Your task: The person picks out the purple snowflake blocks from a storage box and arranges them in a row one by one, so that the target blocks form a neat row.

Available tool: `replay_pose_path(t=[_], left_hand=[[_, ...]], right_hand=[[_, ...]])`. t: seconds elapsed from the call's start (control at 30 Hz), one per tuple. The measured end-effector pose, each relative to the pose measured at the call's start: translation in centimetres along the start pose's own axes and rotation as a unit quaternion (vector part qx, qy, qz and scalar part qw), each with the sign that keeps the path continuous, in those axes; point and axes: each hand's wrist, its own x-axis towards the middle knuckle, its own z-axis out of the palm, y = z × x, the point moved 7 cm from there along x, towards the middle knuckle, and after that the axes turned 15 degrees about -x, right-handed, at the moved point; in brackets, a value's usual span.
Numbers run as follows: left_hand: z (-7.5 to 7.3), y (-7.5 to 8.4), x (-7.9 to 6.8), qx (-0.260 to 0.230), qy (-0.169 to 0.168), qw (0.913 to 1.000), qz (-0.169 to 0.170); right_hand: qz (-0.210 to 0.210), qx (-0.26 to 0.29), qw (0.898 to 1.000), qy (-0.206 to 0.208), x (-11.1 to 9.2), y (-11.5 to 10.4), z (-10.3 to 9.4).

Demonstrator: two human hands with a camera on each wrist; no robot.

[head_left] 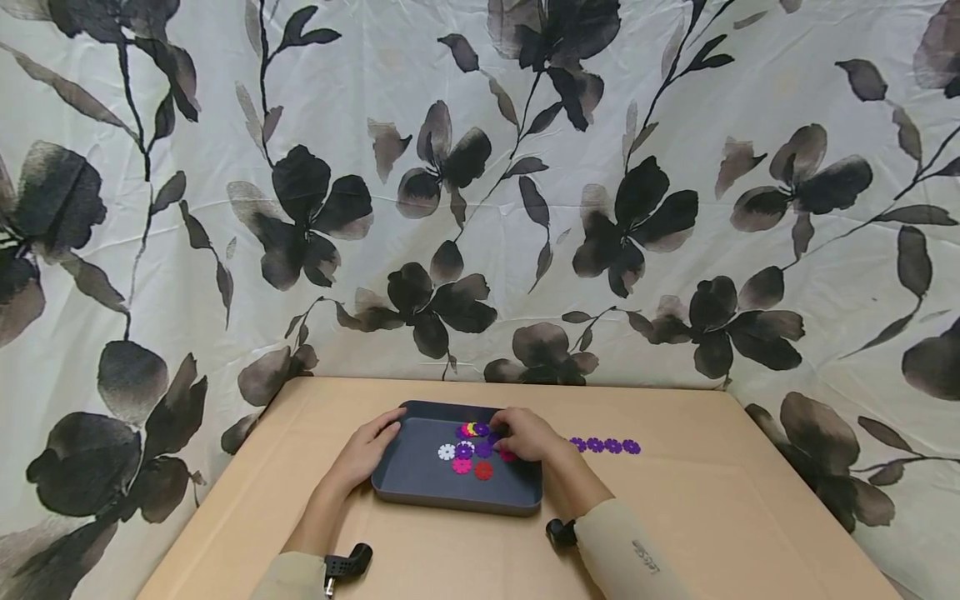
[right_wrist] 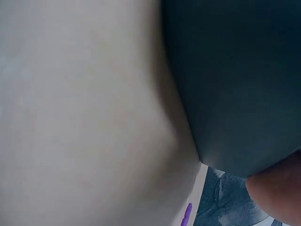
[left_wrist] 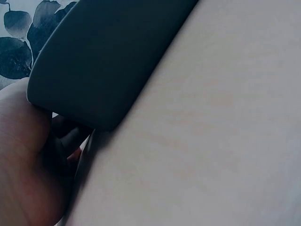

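Observation:
A dark grey tray (head_left: 420, 492) lies on the table with several small flower-shaped pieces in it, among them a white one (head_left: 446, 452), a pink one (head_left: 461, 467), a red one (head_left: 483, 471) and purple ones (head_left: 464, 451). My left hand (head_left: 365, 450) grips the tray's left side, thumb at the rim and fingers curled below, as the left wrist view (left_wrist: 70, 136) shows. Over the tray's right side, my right hand (head_left: 525, 433) reaches in with bent fingers at the purple pieces. I cannot tell whether its fingertips pinch one.
Right of the tray, several purple flower pieces (head_left: 603, 446) form a row on the light brown table (head_left: 675, 500). A curtain with dark flowers (head_left: 525, 208) hangs behind the table's far edge. Each wrist wears a black camera band (head_left: 348, 562).

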Motion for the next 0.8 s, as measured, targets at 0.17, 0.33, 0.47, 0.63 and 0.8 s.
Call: replay_pose_path(t=[0.17, 0.33, 0.47, 0.63, 0.8], left_hand=[[-0.03, 0.0, -0.09, 0.0, -0.001, 1.0, -0.003], [-0.1, -0.18, 0.01, 0.0, 0.0, 1.0, -0.005], [-0.12, -0.22, 0.05, 0.002, 0.001, 1.0, -0.005], [-0.13, -0.12, 0.06, 0.002, 0.002, 1.0, -0.005], [-0.08, -0.06, 0.09, 0.006, 0.0, 1.0, -0.004]], right_hand=[[0.023, -0.023, 0.999, -0.002, 0.01, -0.05, 0.3], [0.029, -0.028, 0.999, 0.0, -0.02, -0.06, 0.25], [0.031, -0.025, 0.999, 0.004, -0.07, -0.02, 0.19], [0.028, -0.02, 0.999, 0.008, -0.04, 0.03, 0.27], [0.028, -0.014, 0.999, 0.027, -0.07, 0.24, -0.03]])
